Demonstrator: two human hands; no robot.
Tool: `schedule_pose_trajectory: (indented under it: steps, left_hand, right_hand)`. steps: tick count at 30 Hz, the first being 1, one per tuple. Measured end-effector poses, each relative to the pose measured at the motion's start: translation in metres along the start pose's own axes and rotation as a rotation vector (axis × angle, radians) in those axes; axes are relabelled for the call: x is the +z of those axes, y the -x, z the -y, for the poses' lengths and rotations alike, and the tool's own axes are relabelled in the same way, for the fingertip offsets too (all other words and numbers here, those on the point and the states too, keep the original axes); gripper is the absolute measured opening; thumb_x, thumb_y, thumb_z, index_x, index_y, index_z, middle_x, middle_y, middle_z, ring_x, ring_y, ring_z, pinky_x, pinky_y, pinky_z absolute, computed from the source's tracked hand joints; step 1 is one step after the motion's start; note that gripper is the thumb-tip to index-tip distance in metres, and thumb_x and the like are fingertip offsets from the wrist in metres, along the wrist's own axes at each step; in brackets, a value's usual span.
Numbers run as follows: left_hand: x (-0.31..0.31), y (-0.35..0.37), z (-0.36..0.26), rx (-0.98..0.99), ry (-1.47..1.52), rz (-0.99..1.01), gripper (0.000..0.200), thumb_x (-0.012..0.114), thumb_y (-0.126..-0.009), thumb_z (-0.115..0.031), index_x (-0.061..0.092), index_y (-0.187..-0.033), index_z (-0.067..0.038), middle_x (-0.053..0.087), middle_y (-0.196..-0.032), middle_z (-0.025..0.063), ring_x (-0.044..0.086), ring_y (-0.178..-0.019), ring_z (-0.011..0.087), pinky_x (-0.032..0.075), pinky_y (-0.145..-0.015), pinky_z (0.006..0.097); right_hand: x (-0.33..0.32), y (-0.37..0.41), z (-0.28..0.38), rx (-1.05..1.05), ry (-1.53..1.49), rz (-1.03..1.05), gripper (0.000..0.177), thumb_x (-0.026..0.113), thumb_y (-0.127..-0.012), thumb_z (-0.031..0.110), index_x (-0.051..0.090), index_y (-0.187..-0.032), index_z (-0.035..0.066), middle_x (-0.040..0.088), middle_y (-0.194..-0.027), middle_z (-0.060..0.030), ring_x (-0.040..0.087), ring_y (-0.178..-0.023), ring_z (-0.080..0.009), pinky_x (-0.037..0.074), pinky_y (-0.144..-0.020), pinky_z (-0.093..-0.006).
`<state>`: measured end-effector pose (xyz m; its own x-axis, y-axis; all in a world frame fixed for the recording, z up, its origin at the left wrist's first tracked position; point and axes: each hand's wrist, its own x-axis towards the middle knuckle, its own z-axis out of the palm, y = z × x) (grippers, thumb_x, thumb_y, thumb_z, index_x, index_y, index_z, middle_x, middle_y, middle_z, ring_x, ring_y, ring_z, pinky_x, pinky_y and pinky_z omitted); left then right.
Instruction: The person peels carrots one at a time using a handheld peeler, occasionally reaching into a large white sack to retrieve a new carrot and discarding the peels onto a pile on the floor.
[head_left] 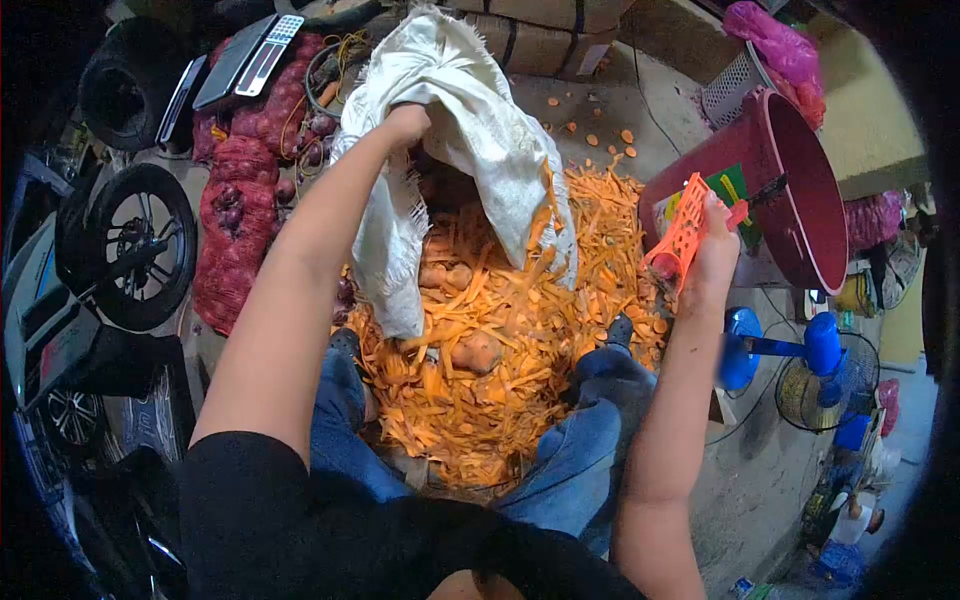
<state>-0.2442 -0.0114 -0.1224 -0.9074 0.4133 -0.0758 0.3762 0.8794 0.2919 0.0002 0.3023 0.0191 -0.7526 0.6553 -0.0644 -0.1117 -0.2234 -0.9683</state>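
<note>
My left hand (pixel 408 122) grips the upper part of a white woven sack (pixel 440 75), its fingers mostly hidden in the folds. The sack's frayed mouth hangs open over a heap of orange carrot peelings (pixel 470 410). Whole carrots (pixel 445 275) lie inside the opening and on the heap below it. Over on the right, my right hand (pixel 715 255) is closed around an orange perforated plastic piece (pixel 683 228), in front of a large red bucket (pixel 805 170). A reddish round thing (pixel 663 265) shows at the lower end of that piece.
Red net bags of onions (pixel 240 235) lie left, with a scale (pixel 245 65) above them. A motorcycle wheel (pixel 140 247) stands further left. Cartons (pixel 540 45) are at the back. A fan (pixel 826 375) sits right. Carrot slices (pixel 627 136) dot the floor.
</note>
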Motion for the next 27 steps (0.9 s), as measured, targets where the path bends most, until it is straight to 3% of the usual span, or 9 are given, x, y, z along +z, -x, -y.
schedule_pose_trajectory:
  steps: [3,7,10,15,17,19,20,22,27]
  left_hand:
    - [-0.002,0.011,-0.008,0.055,-0.077,0.102,0.021,0.048,-0.064,-0.015,0.058,-0.064,0.003,0.055,-0.070,0.0211,0.055,-0.065,0.0324,0.043,-0.063,0.0387]
    - [0.037,0.043,-0.007,0.007,0.027,-0.070,0.020,0.049,-0.066,-0.015,0.057,-0.066,0.003,0.055,-0.074,0.0217,0.054,-0.070,0.0328,0.043,-0.067,0.0397]
    - [0.063,0.078,-0.006,0.086,-0.182,0.343,0.021,0.050,-0.068,-0.015,0.057,-0.082,-0.001,0.053,-0.091,0.0179,0.051,-0.086,0.0297,0.042,-0.074,0.0373]
    - [0.114,0.135,0.069,0.180,-0.801,0.547,0.029,0.044,-0.074,-0.023,0.056,-0.099,-0.013,0.049,-0.107,0.0040,0.046,-0.100,0.0194,0.037,-0.082,0.0307]
    - [0.096,0.144,0.076,-0.055,-0.769,0.861,0.039,0.049,-0.071,-0.031,0.052,-0.104,-0.011,0.049,-0.109,0.0097,0.047,-0.099,0.0238,0.038,-0.082,0.0328]
    - [0.146,0.157,0.152,0.031,-0.526,0.463,0.034,0.047,-0.071,-0.029,0.055,-0.098,-0.011,0.051,-0.105,0.0114,0.050,-0.095,0.0258,0.041,-0.078,0.0342]
    - [0.128,0.156,0.136,0.030,-0.527,0.469,0.034,0.047,-0.071,-0.029,0.055,-0.098,-0.011,0.051,-0.105,0.0114,0.050,-0.095,0.0258,0.041,-0.078,0.0342]
    - [0.072,0.151,0.081,-0.126,-0.599,0.916,0.037,0.045,-0.073,-0.026,0.052,-0.104,-0.009,0.048,-0.111,0.0079,0.047,-0.101,0.0229,0.037,-0.082,0.0361]
    - [0.067,0.144,0.050,-0.172,-0.540,0.852,0.031,0.045,-0.072,-0.022,0.056,-0.098,-0.008,0.050,-0.107,0.0103,0.049,-0.098,0.0237,0.039,-0.080,0.0350]
  right_hand:
    - [0.001,0.002,0.002,0.024,0.017,0.024,0.012,0.052,-0.078,0.014,0.051,-0.080,0.002,0.052,-0.075,-0.0001,0.049,-0.066,-0.0076,0.040,-0.060,-0.0226]
    - [0.006,0.009,0.003,0.015,0.055,-0.010,0.014,0.052,-0.077,0.016,0.051,-0.081,0.003,0.052,-0.074,0.0001,0.049,-0.064,-0.0077,0.039,-0.059,-0.0222]
    - [0.006,0.013,0.004,0.046,0.102,0.008,0.016,0.053,-0.077,0.018,0.051,-0.082,0.003,0.051,-0.074,0.0002,0.048,-0.064,-0.0079,0.039,-0.059,-0.0220]
    - [0.004,0.014,-0.002,0.068,0.146,0.035,0.019,0.054,-0.077,0.020,0.051,-0.084,0.003,0.051,-0.076,0.0002,0.048,-0.066,-0.0079,0.038,-0.061,-0.0226]
    - [-0.002,0.009,-0.006,0.064,0.147,0.079,0.018,0.053,-0.077,0.020,0.051,-0.084,0.003,0.050,-0.077,0.0001,0.048,-0.069,-0.0078,0.038,-0.063,-0.0230]
    - [-0.001,0.011,-0.003,0.101,0.151,0.090,0.019,0.053,-0.077,0.019,0.050,-0.085,0.003,0.050,-0.077,0.0002,0.047,-0.070,-0.0076,0.037,-0.064,-0.0227]
    - [-0.001,0.012,-0.003,0.099,0.139,0.094,0.019,0.053,-0.077,0.019,0.050,-0.085,0.003,0.050,-0.078,0.0002,0.047,-0.071,-0.0077,0.037,-0.065,-0.0227]
    - [0.005,0.017,0.000,0.130,0.150,0.105,0.018,0.053,-0.077,0.019,0.048,-0.085,0.003,0.049,-0.078,0.0010,0.046,-0.072,-0.0072,0.036,-0.067,-0.0225]
    - [0.007,0.017,-0.008,0.041,0.160,0.136,0.018,0.053,-0.077,0.018,0.048,-0.085,0.002,0.046,-0.075,0.0023,0.042,-0.071,-0.0058,0.033,-0.069,-0.0213]
